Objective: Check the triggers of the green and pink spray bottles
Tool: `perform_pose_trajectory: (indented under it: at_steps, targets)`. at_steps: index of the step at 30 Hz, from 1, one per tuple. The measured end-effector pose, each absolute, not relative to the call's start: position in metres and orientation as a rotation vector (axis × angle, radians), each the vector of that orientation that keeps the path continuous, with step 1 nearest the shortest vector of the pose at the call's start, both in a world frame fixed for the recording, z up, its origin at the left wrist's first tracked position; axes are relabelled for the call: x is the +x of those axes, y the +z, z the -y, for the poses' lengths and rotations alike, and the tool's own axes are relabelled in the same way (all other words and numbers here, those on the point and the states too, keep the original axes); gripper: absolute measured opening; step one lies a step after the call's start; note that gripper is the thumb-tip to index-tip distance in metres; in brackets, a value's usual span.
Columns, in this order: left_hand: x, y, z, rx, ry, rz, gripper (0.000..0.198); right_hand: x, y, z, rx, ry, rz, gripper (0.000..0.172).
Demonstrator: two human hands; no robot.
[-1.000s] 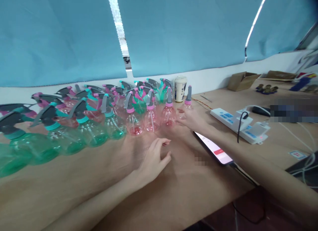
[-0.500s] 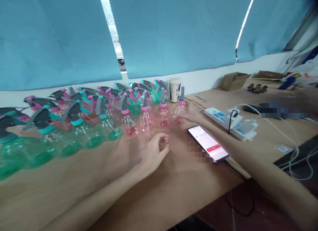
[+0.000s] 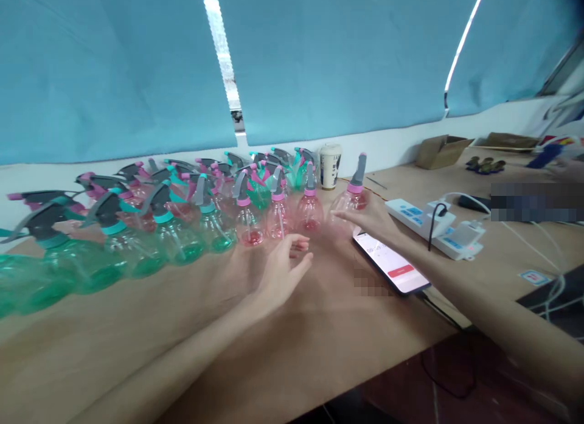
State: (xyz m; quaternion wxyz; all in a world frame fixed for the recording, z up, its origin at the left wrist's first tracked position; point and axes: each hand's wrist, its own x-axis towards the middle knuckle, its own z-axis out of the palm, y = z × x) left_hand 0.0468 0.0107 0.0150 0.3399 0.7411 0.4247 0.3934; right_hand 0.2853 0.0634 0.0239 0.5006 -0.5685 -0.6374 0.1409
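- Since the earlier frame, the pink spray bottle (image 3: pixel 347 204) at the row's right end has come away from its neighbour, its top now leaning right; the right hand (image 3: pixel 371 220) has shifted along with it.
- Nearest, the left hand (image 3: pixel 280 272) is empty, fingers loosely bent and thumb well apart from them, just above the surface (image 3: pixel 319 339).
- The phone (image 3: pixel 393 264) lies screen up under the right forearm, which covers part of its right edge.
- The right hand is curled around the bottle's body, one digit reaching across the near side; the other fingertips are hidden, so how firmly they press cannot be told.
- The bottle lies ahead and to the right of the left hand, its long axis near upright with a slight tilt; the right hand is the nearer, being on it. Whether its base touches the surface is hard to make out.
- To its left stand another pink bottle (image 3: pixel 310 212), apart from it, and the green bottles (image 3: pixel 180 241), the leftmost cut off.
- The power strip (image 3: pixel 413 214) lies to the right; the paper cup (image 3: pixel 330 167) stands behind.
- Farthest right, beyond the cardboard box (image 3: pixel 440 153), things blur, and pixelated patches mask some detail.
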Motion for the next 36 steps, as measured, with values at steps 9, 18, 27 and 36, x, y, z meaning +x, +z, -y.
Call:
perform_pose_trajectory:
  at_steps: [9,18,27,36]
  targets:
    - [0.026,0.061,-0.01,2.034,1.18,-1.072,0.071,0.178,0.03,0.021,-1.165,0.566,1.829,0.05]
    - [-0.026,0.06,0.002,2.015,1.249,-1.207,0.037,0.103,0.016,0.021,-1.086,0.371,1.991,0.061]
    - [-0.058,0.055,-0.004,1.962,1.33,-1.18,0.027,0.118,0.015,0.002,-0.814,0.853,2.215,0.069]
    - [-0.061,0.057,-0.013,2.072,1.296,-1.131,0.021,0.16,-0.021,-0.032,-1.068,0.478,2.337,0.071]
